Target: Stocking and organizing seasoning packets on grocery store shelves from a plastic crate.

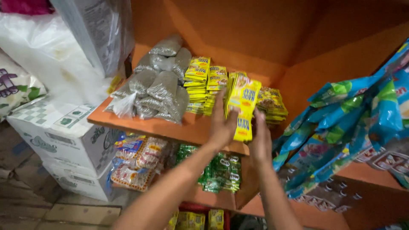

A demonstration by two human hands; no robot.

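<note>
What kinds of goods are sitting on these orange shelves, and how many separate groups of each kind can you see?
Heaps of clear bags filled with grey grain: 1
Stacks of yellow sachets on the top shelf: 4, one more stack held in both hands
Bundles of green sachets: 1
Bundles of red and white packets: 1
Hanging strips of blue and green foil packets: 1
Total: 9 groups

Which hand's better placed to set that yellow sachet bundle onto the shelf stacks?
Probably left: the left hand grips the yellow sachet bundle and sits nearer the stacks. The right hand only touches its lower edge.
</note>
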